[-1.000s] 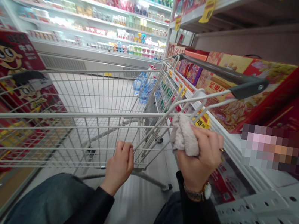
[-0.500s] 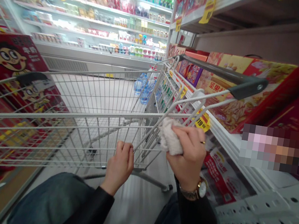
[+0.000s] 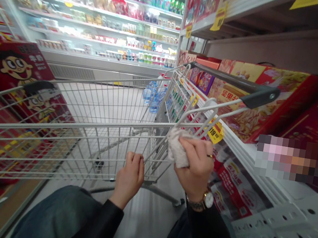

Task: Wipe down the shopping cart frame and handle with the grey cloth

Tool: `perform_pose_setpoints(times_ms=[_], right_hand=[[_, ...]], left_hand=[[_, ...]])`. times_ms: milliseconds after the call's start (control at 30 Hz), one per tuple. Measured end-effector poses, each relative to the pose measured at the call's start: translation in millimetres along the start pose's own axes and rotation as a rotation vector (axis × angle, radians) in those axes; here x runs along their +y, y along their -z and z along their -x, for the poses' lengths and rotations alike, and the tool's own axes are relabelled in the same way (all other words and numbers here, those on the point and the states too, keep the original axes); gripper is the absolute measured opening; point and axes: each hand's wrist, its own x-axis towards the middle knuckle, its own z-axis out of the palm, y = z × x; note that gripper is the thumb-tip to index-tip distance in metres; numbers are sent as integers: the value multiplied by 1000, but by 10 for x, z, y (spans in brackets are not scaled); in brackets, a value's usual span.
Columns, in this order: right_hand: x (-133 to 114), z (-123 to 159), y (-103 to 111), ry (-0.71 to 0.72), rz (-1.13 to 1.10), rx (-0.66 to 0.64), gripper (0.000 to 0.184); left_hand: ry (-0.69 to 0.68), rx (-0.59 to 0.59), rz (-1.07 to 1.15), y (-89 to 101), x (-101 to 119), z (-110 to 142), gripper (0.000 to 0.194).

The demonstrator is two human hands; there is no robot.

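A wire shopping cart [image 3: 86,123] lies tipped toward me in a store aisle, its dark handle bar [image 3: 236,85] up at the right. My left hand [image 3: 129,178] is closed around a wire of the cart's lower side frame. My right hand [image 3: 196,165] is shut on a pale fluffy cloth [image 3: 176,150], pressed against the cart's wires near the rear corner. A watch sits on that wrist. My knees in jeans show at the bottom.
Red gift boxes [image 3: 270,100] fill the shelf on the right, with a yellow price tag [image 3: 215,132] on its edge. Red cartoon-printed boxes [image 3: 15,72] stack on the left. A refrigerated display [image 3: 102,17] stands beyond, water bottles [image 3: 152,92] on the floor.
My right hand with the cloth has slid left and slightly down along the cart's wires. The left hand has kept its grip in place.
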Motion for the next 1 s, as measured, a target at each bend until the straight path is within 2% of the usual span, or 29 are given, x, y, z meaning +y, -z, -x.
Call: perform_pose_setpoints(times_ms=[67,133,200,333,433,500,633,667,700,733,833,867,933,1000], right_hand=[[-42,8,-13,-15,-43,-167,36],[-55,8,-16,-53,-97,-200,38],[-20,-6,3,-80,-126,-72,38],[133,-84,95,-114,-34,313,32],[169,-151,127,-115,45,414,27],[106,-170,101,-71,50,348,28],[-52,-167,27,1,-25,20,30],[-51,-174,30,-7,-44,-14,29],[-25,-189,47,-18,-52,8,28],[22,-214,74,-32,-46,83,27],[212,-327,178,-81,36,428,21],[257,-366,201,-96,65,506,20],[276,-424,211,-110,81,561,19],[200,-440,176,-87,39,496,22]], left_hand=[[-5,0,-2,1,1,-1,19],[-8,3,-3,1,-1,2,19],[-5,6,-4,1,-5,7,20],[6,-1,2,-1,-10,13,21],[8,-8,5,-6,-3,10,22],[12,-5,2,-8,4,5,22],[16,0,0,3,16,-1,21],[13,-2,2,9,18,-1,21],[10,-4,3,15,21,-1,22],[9,-6,4,21,23,0,22],[21,-7,3,32,31,4,23],[27,-5,2,33,34,5,23],[29,-7,3,29,35,6,22],[18,-10,4,24,31,5,22]])
